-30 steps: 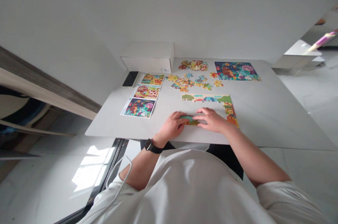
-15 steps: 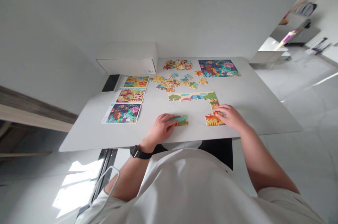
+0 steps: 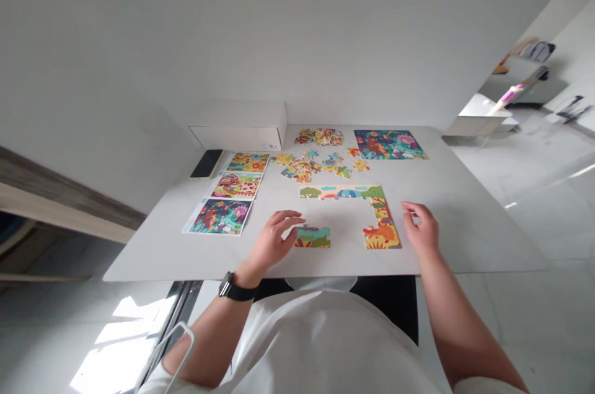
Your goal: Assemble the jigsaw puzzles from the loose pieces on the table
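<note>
On a white table [image 3: 455,220] lies a partly joined jigsaw [image 3: 372,208]: a top strip and a right column ending in an orange animal. A small joined section [image 3: 313,237] of teal and green pieces lies near the front edge. My left hand [image 3: 274,240], a black watch on its wrist, rests just left of that section with fingers curled loosely apart, fingertips touching its edge. My right hand [image 3: 422,230] hovers just right of the orange corner, fingers apart and holding nothing.
Loose puzzle pieces [image 3: 316,165] are scattered beyond the frame, with another pile [image 3: 320,136] behind. A finished blue puzzle [image 3: 387,144] lies far right. Three picture cards [image 3: 231,191], a black phone [image 3: 207,163] and a white box [image 3: 239,125] sit at the left.
Both hands left the small teal section they held together. The right hand went to the orange corner, then off to its right; the left hand loosened beside the section.
</note>
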The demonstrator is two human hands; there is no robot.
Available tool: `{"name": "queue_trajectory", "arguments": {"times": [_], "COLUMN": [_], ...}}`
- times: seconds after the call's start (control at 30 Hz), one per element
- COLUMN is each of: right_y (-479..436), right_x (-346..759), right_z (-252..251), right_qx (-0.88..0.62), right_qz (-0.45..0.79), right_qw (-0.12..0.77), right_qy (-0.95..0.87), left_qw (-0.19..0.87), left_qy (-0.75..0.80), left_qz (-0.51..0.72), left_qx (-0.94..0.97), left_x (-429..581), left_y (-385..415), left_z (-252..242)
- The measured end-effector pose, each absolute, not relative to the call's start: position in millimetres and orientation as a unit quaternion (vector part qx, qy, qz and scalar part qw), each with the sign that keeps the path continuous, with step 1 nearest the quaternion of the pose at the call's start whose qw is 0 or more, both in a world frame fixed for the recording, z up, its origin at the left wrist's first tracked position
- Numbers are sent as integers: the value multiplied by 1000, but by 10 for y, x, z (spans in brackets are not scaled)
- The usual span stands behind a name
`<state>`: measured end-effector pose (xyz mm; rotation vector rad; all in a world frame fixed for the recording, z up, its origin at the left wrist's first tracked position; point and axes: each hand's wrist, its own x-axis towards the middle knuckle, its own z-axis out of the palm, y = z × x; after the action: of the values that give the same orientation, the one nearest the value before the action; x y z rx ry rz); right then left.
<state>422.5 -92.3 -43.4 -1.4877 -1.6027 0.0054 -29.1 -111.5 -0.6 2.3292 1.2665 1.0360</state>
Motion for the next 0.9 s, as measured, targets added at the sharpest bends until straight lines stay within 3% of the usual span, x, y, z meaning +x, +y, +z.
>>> {"name": "queue_trajectory", "arguments": {"times": [0.33, 0.7, 0.9], "right_y": [-944, -595, 45], "right_x": [4219, 4310, 4102], "right_z": [-414, -190, 152], "right_qx": [-627, -659, -600], "right_qz": [48, 105, 122], "right_qw": [455, 429, 324], "right_qy": [-630, -609, -721], "left_qw": [174, 79, 84], "left_qy": [545, 606, 597], "left_qz": [443, 339, 317], "left_qx": [690, 715, 732], "left_x": [-316, -449, -509], "left_y": [-83, 474, 530], "left_z": [278, -231, -413]}}
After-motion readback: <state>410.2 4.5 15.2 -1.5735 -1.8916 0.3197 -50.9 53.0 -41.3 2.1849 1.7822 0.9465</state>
